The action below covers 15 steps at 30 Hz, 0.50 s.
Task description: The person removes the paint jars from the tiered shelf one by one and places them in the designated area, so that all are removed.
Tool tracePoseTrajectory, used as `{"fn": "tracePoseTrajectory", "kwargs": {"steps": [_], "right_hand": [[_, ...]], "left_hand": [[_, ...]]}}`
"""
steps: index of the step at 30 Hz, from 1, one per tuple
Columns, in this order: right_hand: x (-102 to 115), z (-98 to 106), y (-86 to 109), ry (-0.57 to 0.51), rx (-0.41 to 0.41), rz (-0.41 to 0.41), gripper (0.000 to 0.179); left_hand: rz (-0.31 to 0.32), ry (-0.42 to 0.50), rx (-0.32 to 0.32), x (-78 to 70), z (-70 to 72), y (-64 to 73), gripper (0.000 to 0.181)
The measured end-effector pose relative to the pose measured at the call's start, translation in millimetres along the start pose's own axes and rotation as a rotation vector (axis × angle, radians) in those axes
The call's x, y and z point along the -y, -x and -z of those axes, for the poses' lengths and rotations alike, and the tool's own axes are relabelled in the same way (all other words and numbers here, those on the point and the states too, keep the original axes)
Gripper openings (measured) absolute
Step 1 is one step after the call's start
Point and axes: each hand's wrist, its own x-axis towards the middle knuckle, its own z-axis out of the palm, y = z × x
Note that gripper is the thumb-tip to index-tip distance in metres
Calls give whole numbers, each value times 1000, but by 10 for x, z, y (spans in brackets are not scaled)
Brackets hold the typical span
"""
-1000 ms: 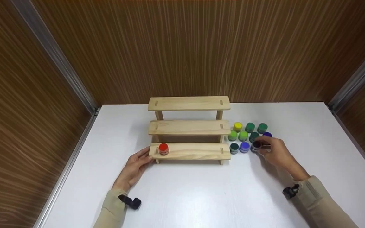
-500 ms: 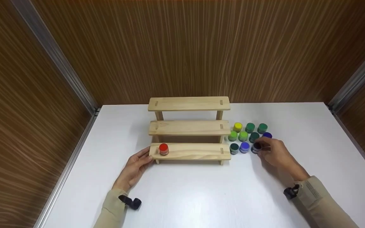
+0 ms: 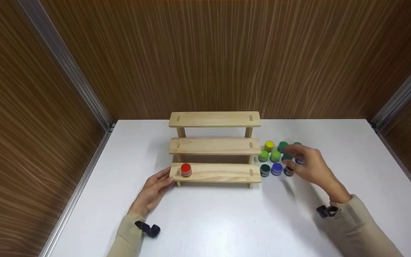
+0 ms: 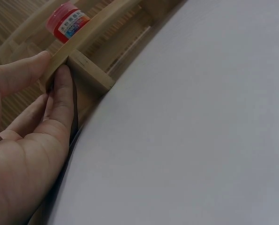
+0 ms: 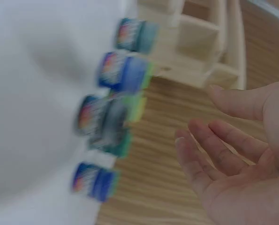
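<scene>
My left hand [image 3: 152, 192] pinches the left end of the lowest step of a three-tier wooden display stand [image 3: 223, 173]. In the left wrist view its thumb lies at the board's edge and its fingers [image 4: 63, 96] reach underneath. A red paint jar [image 4: 69, 22] stands upright on that step, near the hand. My right hand [image 3: 310, 166] hovers over the group of paint jars with thumb and fingers apart, holding nothing. Below it are a dark-lidded paint jar [image 3: 288, 172] and a violet-lidded paint jar [image 3: 277, 169]. The hand partly hides the jars behind it.
Right of the stand are light green paint jars [image 3: 275, 156], a yellow-lidded jar [image 3: 269, 146] and a dark green one [image 3: 265, 170], closely grouped. Wood-grain panels [image 3: 212, 60] enclose the white table [image 3: 209, 221] at the back and sides.
My right hand has let go of the dark-lidded jar and risen up and away from it, its fingers spreading. My left hand keeps its hold on the stand. The head view has shifted slightly.
</scene>
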Motion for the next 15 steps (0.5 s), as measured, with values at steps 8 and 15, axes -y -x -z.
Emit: {"fn": "tracePoseTrajectory", "kwargs": {"steps": [8,15], "right_hand": [[500,-176,-198,-74,4,112,39],[903,-512,-376,-156,64,254,39]], "left_hand": [[2,-2,-1,2,4,13,67],[0,8,8,-5,-8,7,68]]}}
